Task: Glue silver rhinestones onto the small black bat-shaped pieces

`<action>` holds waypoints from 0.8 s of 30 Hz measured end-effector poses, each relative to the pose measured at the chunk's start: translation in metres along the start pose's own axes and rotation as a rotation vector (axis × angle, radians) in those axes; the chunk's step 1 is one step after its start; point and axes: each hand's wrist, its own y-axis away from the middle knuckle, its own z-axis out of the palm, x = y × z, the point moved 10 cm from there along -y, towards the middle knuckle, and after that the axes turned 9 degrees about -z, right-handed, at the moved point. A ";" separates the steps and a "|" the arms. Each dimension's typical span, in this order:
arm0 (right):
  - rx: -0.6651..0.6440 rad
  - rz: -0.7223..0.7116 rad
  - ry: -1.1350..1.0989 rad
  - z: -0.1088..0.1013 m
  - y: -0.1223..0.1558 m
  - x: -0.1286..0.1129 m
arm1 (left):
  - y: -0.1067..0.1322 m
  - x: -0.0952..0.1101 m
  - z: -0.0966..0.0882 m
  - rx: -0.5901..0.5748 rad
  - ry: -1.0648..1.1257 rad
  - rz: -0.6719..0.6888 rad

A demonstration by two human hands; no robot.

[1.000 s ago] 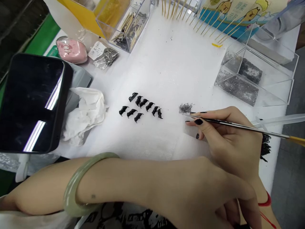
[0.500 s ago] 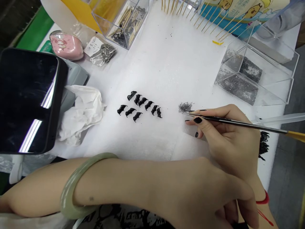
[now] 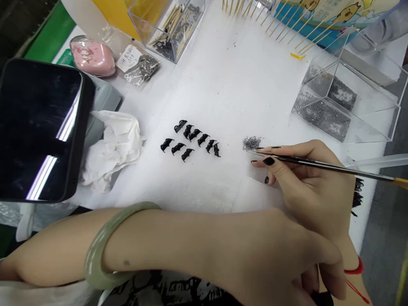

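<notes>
My right hand (image 3: 306, 182) grips a thin brush (image 3: 325, 165) with a dark shaft and a yellow end, its tip touching a small pile of grey glitter (image 3: 251, 143) on the white mat (image 3: 219, 93). Left of the pile lie several small black pieces (image 3: 191, 140) in two rows. My left forearm, wearing a pale green bangle (image 3: 108, 246), stretches across the near edge; my left hand (image 3: 287, 263) rests at the bottom right under my right wrist, fingers curled and partly out of view, so what it holds stays hidden.
A dark phone (image 3: 38, 127) stands at the left beside crumpled white tissue (image 3: 111, 148). Clear boxes with glitter (image 3: 338, 102) and with sticks (image 3: 172, 25) sit at the back. Wooden sticks (image 3: 274, 21) fan out at the top. A pink case (image 3: 92, 57) lies far left.
The view shifted slightly; my hands and the brush stay where they were at the glitter pile.
</notes>
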 end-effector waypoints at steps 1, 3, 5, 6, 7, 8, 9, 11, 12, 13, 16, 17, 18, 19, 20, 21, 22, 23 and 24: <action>-0.003 -0.003 0.001 0.001 0.000 0.000 | 0.000 0.001 0.000 0.002 -0.001 0.014; -0.006 -0.009 0.005 0.001 -0.001 0.000 | 0.000 0.001 0.001 0.004 -0.004 0.024; -0.005 -0.011 0.009 0.001 -0.001 0.001 | 0.001 0.000 0.000 0.010 0.004 0.020; -0.004 -0.010 0.010 0.001 -0.001 0.001 | 0.001 0.000 0.000 0.014 0.007 0.017; -0.004 -0.010 0.012 0.001 -0.001 0.001 | 0.002 0.000 -0.001 0.015 0.008 0.013; -0.003 -0.008 0.011 0.000 0.000 0.002 | 0.002 0.000 -0.001 0.016 0.007 0.010; -0.001 -0.006 0.011 0.000 0.000 0.002 | 0.003 0.000 -0.001 0.018 0.005 0.007; 0.001 -0.003 0.008 0.000 0.000 0.002 | 0.003 0.000 -0.001 0.027 -0.007 -0.005; 0.004 -0.003 0.006 -0.001 0.000 0.002 | 0.003 0.000 0.001 0.022 -0.014 -0.011; 0.006 -0.004 0.004 -0.001 0.000 0.001 | 0.002 0.000 0.001 0.032 -0.025 -0.024; 0.016 0.013 -0.002 0.000 -0.001 -0.001 | 0.001 0.000 -0.001 0.104 -0.070 -0.074; 0.022 0.021 -0.002 0.001 -0.001 -0.002 | 0.001 0.000 -0.002 0.123 -0.083 -0.099; 0.029 0.025 -0.005 0.001 -0.001 -0.003 | 0.001 0.000 -0.003 0.138 -0.093 -0.130; 0.036 0.020 -0.008 0.000 0.000 -0.005 | 0.002 0.000 -0.003 0.126 -0.095 -0.152; 0.035 0.009 -0.005 -0.001 0.001 -0.008 | 0.002 -0.001 -0.003 0.109 -0.102 -0.176; 0.030 -0.008 -0.005 -0.003 0.002 -0.011 | 0.003 -0.001 -0.004 0.094 -0.106 -0.182; 0.034 -0.032 -0.010 -0.008 0.004 -0.015 | 0.004 0.001 -0.004 0.060 -0.117 -0.163; 0.029 -0.055 -0.013 -0.014 0.005 -0.020 | 0.006 0.002 -0.010 0.086 -0.142 -0.147; 0.013 -0.072 -0.011 -0.021 0.008 -0.024 | 0.007 0.005 -0.009 0.043 -0.161 -0.104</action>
